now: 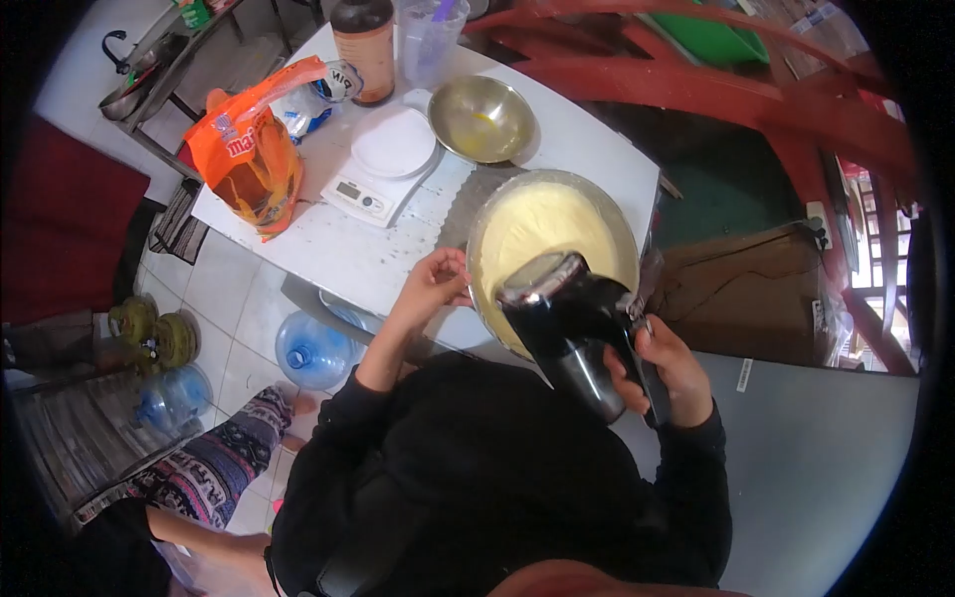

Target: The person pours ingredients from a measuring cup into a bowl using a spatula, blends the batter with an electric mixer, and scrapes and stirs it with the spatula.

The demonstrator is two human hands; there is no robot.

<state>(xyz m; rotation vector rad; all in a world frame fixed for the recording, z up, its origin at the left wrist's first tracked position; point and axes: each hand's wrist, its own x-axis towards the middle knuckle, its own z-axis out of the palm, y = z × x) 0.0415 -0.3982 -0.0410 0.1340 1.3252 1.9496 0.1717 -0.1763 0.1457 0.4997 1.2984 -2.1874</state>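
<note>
A large bowl [629,237] of pale yellow batter sits at the right part of the white table. My right hand [668,370] is wrapped round the handle of a black hand mixer [572,333], whose front end is over the batter. The beaters are hidden beneath the mixer. At the bowl's left edge, my left hand [438,281] holds the rim with bent fingers. A metal bowl [481,119] with a little yellow residue stands behind, and left of it is a white kitchen scale [383,164].
An orange bag [249,159], a brown bottle [364,50] and a clear plastic pitcher [428,45] are on the table [348,261]. A blue water jug [316,348] lies on the floor. Another person's arm [214,542] and patterned trousers show at lower left.
</note>
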